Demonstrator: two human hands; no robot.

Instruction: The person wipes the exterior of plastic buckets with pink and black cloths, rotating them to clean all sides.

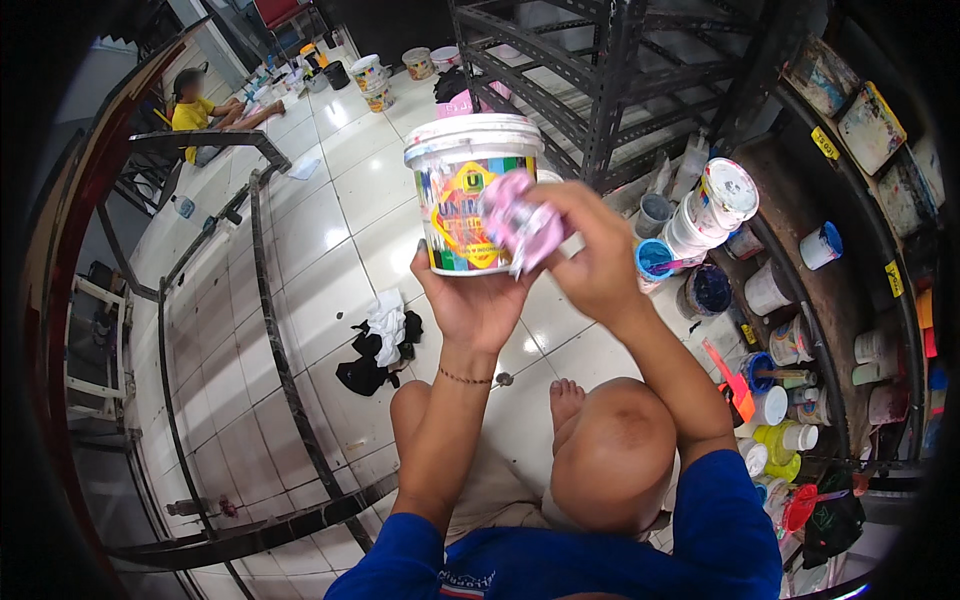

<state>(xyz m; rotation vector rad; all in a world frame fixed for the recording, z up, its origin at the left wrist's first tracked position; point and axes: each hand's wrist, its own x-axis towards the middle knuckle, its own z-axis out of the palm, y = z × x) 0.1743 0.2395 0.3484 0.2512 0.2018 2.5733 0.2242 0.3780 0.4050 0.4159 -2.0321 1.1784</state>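
Floor (330, 230) of pale glossy tiles fills the left and middle of the view, with a curved dark metal frame (265, 300) lying across it and a dark steel rack (600, 80) standing at its far side. Along the floor's right edge runs a brown shelf (800, 270) crowded with small paint pots and cups, white, blue and yellow, with a stack of white lidded cups (715, 205) near its far end. At the far left corner of the floor a person in a yellow top (195, 112) sits low, with several buckets (370, 80) just beyond. Nearer, bare knees (610, 450) and a bare foot (565, 395) show that the wearer of the camera is seated on the floor, blue sleeves coming in from the lower edge. Raised in front, above the middle of the floor, is a white paint bucket (465, 170) with a lid on and a bright many-coloured label; the left hand (470, 305) grasps it from below, palm up, with the thumb against its side. The right hand (595, 255) is clenched around a crumpled pink-and-white rag (520, 225) (paint-stained, by the look of it) and presses it against the bucket's label. On the tiles left of the knees lies a heap of black and white cloths (382, 340), and a small round object (504, 379) sits on the floor just beside the left wrist.
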